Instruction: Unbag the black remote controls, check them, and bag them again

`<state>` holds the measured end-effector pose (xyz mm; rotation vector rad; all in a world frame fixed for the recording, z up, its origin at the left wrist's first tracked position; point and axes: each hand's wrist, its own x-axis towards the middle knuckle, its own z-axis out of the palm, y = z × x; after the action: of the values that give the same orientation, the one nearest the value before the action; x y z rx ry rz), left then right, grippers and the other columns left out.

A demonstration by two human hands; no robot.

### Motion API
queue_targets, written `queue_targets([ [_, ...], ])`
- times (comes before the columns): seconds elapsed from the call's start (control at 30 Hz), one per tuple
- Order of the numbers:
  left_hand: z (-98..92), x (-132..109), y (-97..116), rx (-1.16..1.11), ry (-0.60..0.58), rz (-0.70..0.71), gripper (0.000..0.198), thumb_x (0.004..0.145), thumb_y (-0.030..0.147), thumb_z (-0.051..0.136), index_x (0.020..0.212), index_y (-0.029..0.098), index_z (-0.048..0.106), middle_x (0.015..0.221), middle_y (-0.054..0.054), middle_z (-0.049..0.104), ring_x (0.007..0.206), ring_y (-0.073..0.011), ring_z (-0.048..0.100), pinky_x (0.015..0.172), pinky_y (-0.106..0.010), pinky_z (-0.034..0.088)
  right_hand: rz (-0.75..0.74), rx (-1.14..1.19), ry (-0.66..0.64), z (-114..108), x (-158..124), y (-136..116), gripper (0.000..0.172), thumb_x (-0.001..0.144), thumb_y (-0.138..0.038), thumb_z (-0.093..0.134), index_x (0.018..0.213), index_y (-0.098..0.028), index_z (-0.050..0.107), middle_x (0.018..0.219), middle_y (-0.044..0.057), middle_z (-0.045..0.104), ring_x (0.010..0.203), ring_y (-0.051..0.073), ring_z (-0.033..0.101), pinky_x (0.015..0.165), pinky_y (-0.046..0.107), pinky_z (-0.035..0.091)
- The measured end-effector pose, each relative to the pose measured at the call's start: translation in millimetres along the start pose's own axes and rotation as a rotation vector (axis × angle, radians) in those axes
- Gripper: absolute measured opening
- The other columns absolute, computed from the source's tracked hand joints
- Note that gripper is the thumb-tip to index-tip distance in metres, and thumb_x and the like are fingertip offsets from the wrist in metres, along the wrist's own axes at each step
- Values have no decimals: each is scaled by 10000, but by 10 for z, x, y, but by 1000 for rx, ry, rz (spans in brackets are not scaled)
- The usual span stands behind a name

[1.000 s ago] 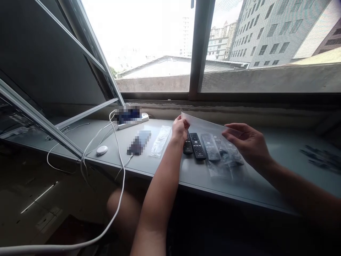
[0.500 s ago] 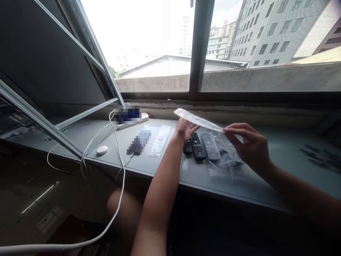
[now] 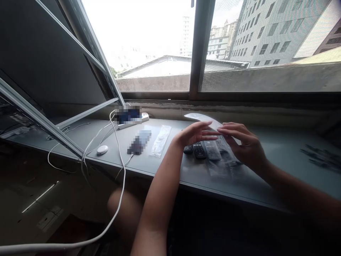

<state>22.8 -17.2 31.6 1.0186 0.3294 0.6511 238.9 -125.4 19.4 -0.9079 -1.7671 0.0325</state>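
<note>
My right hand (image 3: 243, 142) pinches the near end of a long, whitish, translucent plastic sleeve (image 3: 198, 116) between thumb and fingers. The sleeve is raised above the desk and curves off to the left. My left hand (image 3: 195, 133) has its fingers stretched out beside that end, the tips close to my right fingers; whether they touch the sleeve I cannot tell. Below lie a black remote control (image 3: 199, 151) and a second black remote (image 3: 188, 149), both partly covered by my left hand. To their right, a remote in clear plastic (image 3: 213, 152) lies among crumpled clear bags (image 3: 220, 170).
Another clear plastic sleeve (image 3: 161, 141) lies left of my arm, beside a blurred-out phone (image 3: 139, 142) on a cable. A white round gadget (image 3: 102, 150), a power strip (image 3: 133, 122), a loose white cable (image 3: 123, 177) and a metal frame (image 3: 87, 103) stand left. Dark items (image 3: 319, 156) lie far right.
My left hand has moved right, from under the sleeve's far end to beside my right fingers. The sleeve now bends more. My right hand has hardly moved.
</note>
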Motion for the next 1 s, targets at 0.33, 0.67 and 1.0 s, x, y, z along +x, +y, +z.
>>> queue_targets([
  [0.33, -129, 123, -4, 33, 262, 90, 305, 1041, 381, 745, 1296, 254, 853, 1216, -117, 874, 952, -225, 815, 776, -293, 636, -52, 41, -128, -11, 1, 51, 233, 1088, -313, 767, 1223, -446, 903, 1337, 31, 859, 1446, 399, 720, 1303, 752, 494],
  [0.67, -174, 139, 31, -5, 444, 217, 313, 1108, 380, 664, 1338, 246, 827, 1317, -103, 862, 1140, -235, 835, 666, -209, 548, 78, -118, -1, -30, -24, 52, 420, 1056, -412, 805, 1476, -429, 808, 1543, 94, 724, 1470, 445, 673, 1218, 717, 585],
  [1.0, -160, 50, -37, 158, 184, 73, 349, 980, 380, 896, 1293, 233, 843, 1313, -142, 857, 1274, -265, 805, 986, -317, 603, 120, -80, -6, -20, -4, 5, 254, 1086, -393, 765, 1305, -420, 888, 1379, 71, 816, 1295, 415, 778, 1127, 690, 649],
])
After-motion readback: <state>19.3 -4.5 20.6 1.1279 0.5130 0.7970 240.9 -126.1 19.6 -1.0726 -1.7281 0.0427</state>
